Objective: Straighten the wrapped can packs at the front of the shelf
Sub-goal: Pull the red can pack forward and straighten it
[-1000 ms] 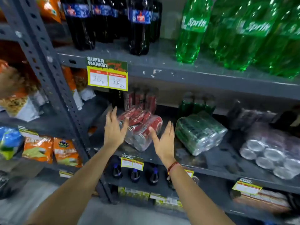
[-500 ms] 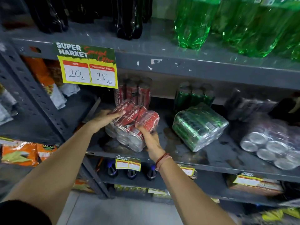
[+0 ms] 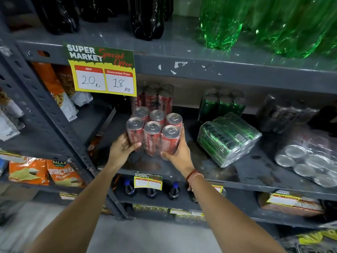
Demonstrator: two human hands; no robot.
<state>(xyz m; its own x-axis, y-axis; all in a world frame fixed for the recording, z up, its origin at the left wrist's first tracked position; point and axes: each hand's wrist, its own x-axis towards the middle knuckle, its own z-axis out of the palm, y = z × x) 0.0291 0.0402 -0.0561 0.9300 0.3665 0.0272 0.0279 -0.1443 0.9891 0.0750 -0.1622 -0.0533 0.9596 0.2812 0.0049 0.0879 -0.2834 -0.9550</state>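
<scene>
A shrink-wrapped pack of red cans stands upright near the front of the grey middle shelf, silver tops facing up. My left hand grips its left side and my right hand grips its lower right corner. To the right, a wrapped pack of green cans lies on its side, skewed on the shelf. Further right, a wrapped pack of silver-topped cans also lies tipped over, its can ends facing me.
Upright red cans and green cans stand behind the packs. A price card hangs from the upper shelf edge, which carries dark bottles and green bottles. Snack bags fill the left rack.
Both hands reached in and took hold of the red pack, which lay tilted on its side, and it now stands upright. The view has moved closer.
</scene>
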